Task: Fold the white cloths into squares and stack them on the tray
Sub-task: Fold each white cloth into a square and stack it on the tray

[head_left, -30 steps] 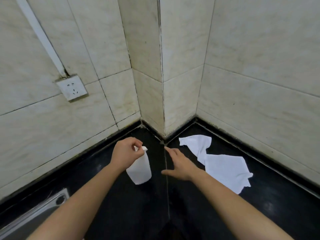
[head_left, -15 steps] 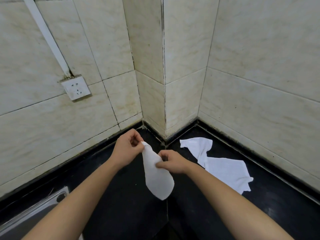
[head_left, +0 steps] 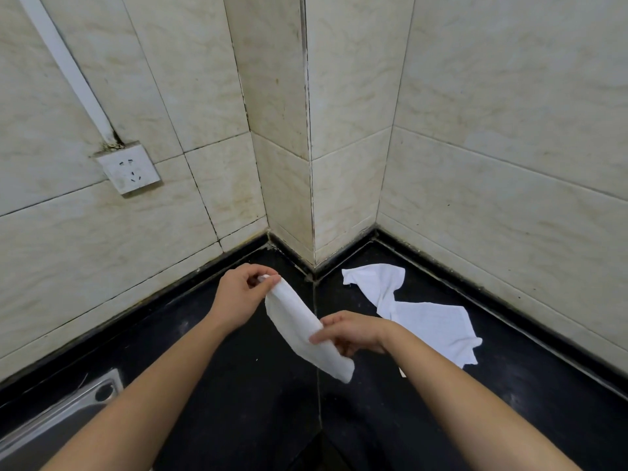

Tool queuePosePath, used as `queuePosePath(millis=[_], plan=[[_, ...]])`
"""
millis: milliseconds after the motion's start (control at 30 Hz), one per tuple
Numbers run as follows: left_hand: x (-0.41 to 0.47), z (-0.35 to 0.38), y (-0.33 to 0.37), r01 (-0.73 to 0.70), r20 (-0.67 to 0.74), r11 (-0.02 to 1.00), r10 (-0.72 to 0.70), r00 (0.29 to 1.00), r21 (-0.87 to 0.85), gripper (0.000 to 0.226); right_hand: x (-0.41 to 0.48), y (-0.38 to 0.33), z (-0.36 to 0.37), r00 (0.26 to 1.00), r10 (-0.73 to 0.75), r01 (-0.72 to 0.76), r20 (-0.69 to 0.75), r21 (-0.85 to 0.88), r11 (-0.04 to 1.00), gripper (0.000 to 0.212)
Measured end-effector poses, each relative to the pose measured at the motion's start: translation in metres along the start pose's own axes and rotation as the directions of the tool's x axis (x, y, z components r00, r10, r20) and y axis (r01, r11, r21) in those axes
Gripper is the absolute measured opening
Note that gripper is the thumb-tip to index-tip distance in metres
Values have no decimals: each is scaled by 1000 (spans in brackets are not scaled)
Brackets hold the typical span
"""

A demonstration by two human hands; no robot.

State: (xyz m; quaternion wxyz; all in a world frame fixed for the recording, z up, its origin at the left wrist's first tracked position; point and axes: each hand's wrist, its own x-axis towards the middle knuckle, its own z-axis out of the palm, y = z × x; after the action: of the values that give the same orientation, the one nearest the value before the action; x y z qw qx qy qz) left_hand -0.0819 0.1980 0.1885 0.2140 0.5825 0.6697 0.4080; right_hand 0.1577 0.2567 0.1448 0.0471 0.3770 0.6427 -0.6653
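Observation:
A white cloth (head_left: 299,324) hangs in a long narrow strip above the black counter, slanting down to the right. My left hand (head_left: 243,297) pinches its upper end between thumb and fingers. My right hand (head_left: 353,333) pinches the cloth lower down along its right edge, and the free end droops below it. More white cloth (head_left: 431,321), crumpled and unfolded, lies flat on the counter to the right, near the wall. No tray shows.
The black counter (head_left: 238,402) runs into a tiled corner with a jutting pillar (head_left: 306,164). A wall socket (head_left: 131,169) sits on the left wall. A steel sink rim (head_left: 68,409) shows at the lower left.
My right hand took hold of the cloth and slid down along it toward me. The cloth has stretched from a short hanging bundle into a long slanted strip.

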Motion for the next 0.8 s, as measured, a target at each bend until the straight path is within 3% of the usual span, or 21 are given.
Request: queuePosePath(millis=[67, 133, 200, 433, 600, 667, 800], plan=[[2, 2, 0, 14, -18, 1000, -14, 1000, -16, 17, -1, 2, -2, 998, -23, 32, -52, 176, 984, 31], [4, 3, -4, 46, -33, 999, -46, 998, -25, 12, 1, 7, -8, 983, -60, 93, -171, 193, 977, 27], [4, 3, -9, 72, -31, 997, -73, 997, -19, 7, -2, 9, -15, 962, -101, 115, -255, 39, 993, 19], [-3, 1, -34, 143, 55, 986, -148, 987, 87, 5, -13, 4, -43, 905, -187, 51, -381, -339, 939, 28], [11, 8, -45, 252, 53, 968, -252, 966, 7, 6, -3, -1, -67, 764, -292, 7, -576, -445, 895, 15], [22, 9, -45, 226, 15, 974, -226, 974, 20, 4, 0, -7, -74, 698, -343, -11, -628, -489, 872, 13], [37, 9, -36, 106, -138, 992, -96, 986, 67, 3, 4, -18, -80, 512, -486, 90, -709, -518, 851, 8]])
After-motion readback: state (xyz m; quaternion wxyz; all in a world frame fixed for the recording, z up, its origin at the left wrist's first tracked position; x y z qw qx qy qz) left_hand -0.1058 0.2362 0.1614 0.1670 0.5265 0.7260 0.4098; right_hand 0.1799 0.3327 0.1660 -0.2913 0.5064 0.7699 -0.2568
